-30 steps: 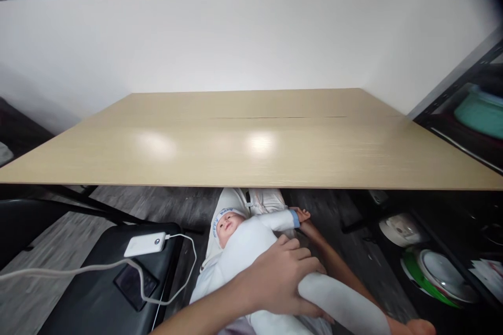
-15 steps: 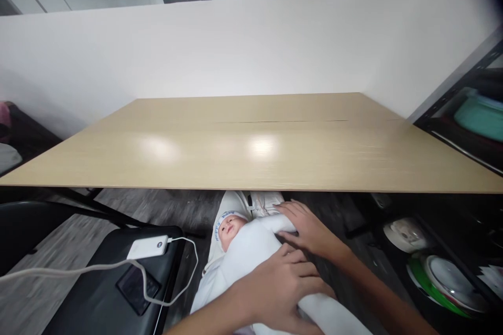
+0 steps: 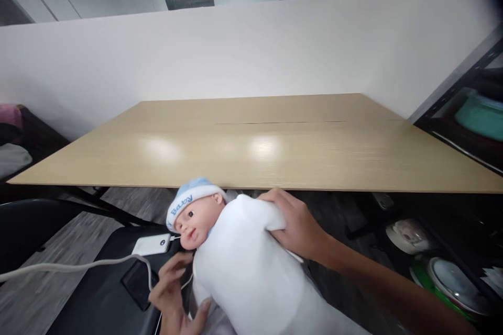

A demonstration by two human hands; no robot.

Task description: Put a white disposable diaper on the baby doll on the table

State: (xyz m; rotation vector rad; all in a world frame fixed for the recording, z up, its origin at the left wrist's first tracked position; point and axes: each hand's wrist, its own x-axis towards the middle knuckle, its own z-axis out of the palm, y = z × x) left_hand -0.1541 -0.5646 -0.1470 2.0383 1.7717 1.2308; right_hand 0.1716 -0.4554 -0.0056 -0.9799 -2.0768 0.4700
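Observation:
A baby doll (image 3: pixel 243 261) in white clothes and a blue-and-white cap is held up in front of the near edge of the wooden table (image 3: pixel 259 141). My right hand (image 3: pixel 294 225) grips the doll's shoulder and upper arm from the right. My left hand (image 3: pixel 173 293) supports the doll from below on its left side, fingers spread under its neck and flank. The doll's head tilts left, face toward me. Its legs run off the bottom of the frame.
A black chair (image 3: pixel 90 293) at lower left carries a white power bank (image 3: pixel 151 244) with a white cable and a dark phone (image 3: pixel 135 282). A black shelf unit (image 3: pixel 451 131) on the right holds bowls and plates. A white partition wall stands behind the table.
The doll has been lifted from low under the table edge up toward me. My left hand moved from on top of its body to under its left side; my right hand closed on its shoulder.

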